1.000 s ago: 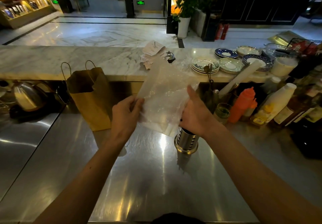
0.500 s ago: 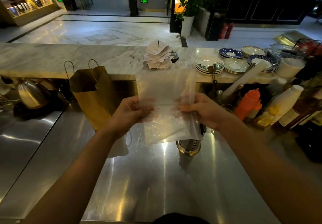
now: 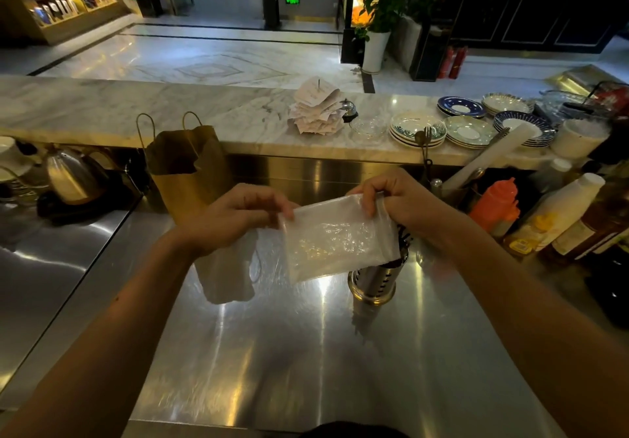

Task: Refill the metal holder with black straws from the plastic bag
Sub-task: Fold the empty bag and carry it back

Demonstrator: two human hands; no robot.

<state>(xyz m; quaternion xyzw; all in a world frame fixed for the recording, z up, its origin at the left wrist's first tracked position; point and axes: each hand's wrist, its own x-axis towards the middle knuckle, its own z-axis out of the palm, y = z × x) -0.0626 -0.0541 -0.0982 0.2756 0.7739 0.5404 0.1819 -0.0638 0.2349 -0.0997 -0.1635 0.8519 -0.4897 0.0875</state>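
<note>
A clear plastic bag (image 3: 335,238), folded over and looking empty, is held above the steel counter (image 3: 272,352) between both hands. My left hand (image 3: 235,214) pinches its left top corner. My right hand (image 3: 400,199) grips its right top edge. Just behind and below the bag stands the slotted metal holder (image 3: 374,282), partly hidden by the bag. Black straws (image 3: 405,235) stick up out of the holder beside my right wrist.
A brown paper bag (image 3: 185,168) stands behind my left hand, with a kettle (image 3: 69,177) further left. An orange squeeze bottle (image 3: 497,204), white bottles (image 3: 561,208) and dark bottles crowd the right. Plates (image 3: 417,129), a receipt spike (image 3: 318,109) and a bell sit on the marble ledge.
The bag, earlier held up tall and spread out, has been folded down into a smaller, lower shape. Both hands have come up to its top edge.
</note>
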